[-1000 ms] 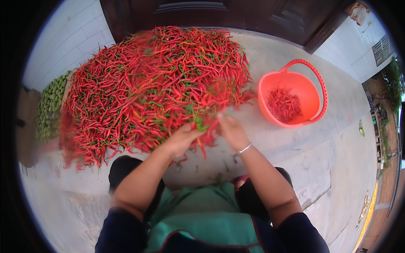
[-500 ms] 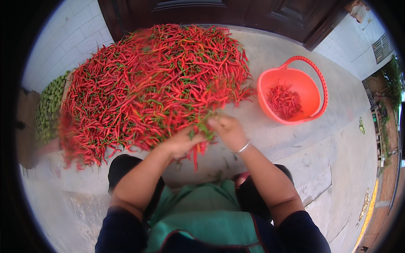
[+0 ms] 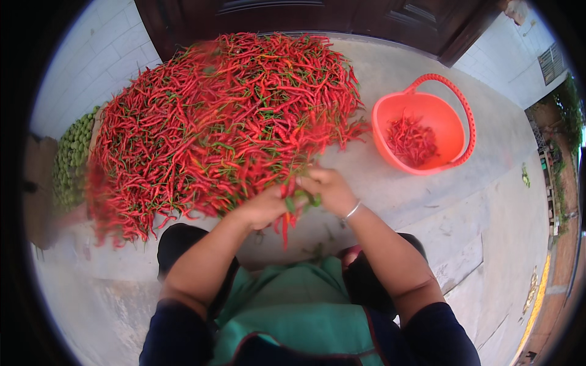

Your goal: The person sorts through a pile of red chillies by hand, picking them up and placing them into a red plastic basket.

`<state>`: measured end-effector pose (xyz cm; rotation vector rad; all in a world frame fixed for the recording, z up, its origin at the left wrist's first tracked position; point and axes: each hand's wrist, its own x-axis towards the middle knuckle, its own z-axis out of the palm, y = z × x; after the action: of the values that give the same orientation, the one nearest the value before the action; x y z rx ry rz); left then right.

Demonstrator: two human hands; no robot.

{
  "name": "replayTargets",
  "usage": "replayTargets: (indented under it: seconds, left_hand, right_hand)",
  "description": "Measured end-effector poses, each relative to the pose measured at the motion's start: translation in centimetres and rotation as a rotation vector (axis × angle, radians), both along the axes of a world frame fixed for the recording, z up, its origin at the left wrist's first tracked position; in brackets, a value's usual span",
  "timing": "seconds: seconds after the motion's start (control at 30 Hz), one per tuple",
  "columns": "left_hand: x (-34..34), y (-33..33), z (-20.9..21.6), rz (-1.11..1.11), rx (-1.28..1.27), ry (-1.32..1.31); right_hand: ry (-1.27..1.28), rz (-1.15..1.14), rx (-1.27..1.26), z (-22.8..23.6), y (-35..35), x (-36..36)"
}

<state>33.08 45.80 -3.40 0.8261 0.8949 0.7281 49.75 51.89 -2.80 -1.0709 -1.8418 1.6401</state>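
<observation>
My left hand (image 3: 264,207) is closed around a few red chili peppers (image 3: 285,232), whose tips hang down below it. Green leaves (image 3: 312,199) stick out between my two hands. My right hand (image 3: 333,193), with a silver bangle at the wrist, meets the left at the leaves, fingers pinched together. What sits in the right fingertips is blurred and partly hidden. Both hands are at the near edge of a big heap of red chili peppers (image 3: 232,116) with green stems. To the right, an orange-red basket (image 3: 448,113) with a raised handle holds some loose red chili peppers (image 3: 412,141).
A pile of round green produce (image 3: 74,155) lies at the far left by a white tiled wall (image 3: 101,52). Behind the heap is a dark brown door (image 3: 342,18). Leafy bits are scattered on the concrete floor (image 3: 421,213) before my knees.
The right hand has shifted slightly, and the leaves between my hands have turned and moved a little right. The left hand still grips chili peppers; heap and basket look the same.
</observation>
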Motion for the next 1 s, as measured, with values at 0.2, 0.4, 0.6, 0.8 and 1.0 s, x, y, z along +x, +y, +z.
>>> replayTargets:
  seconds: [0.2, 0.4, 0.6, 0.8, 1.0]
  left_hand:
    - [0.1, 0.3, 0.1, 0.064, 0.025, 0.074]
    - [-0.5, 0.6, -0.5, -0.055, 0.083, 0.267]
    - [0.4, 0.3, 0.3, 0.042, -0.027, 0.171]
    - [1.2, 0.2, 0.0, 0.123, -0.202, -0.129]
    - [0.8, 0.0, 0.6, -0.068, -0.088, -0.042]
  right_hand:
    - [0.029, -0.086, 0.262, -1.0, -0.3, 0.0]
    - [0.01, -0.267, 0.086, -0.3, 0.0, 0.2]
    - [-0.022, -0.123, 0.232, -0.5, -0.2, 0.4]
    - [-0.079, -0.166, 0.813, -0.2, 0.2, 0.1]
    - [0.122, -0.056, -0.1, 0.2, 0.3, 0.5]
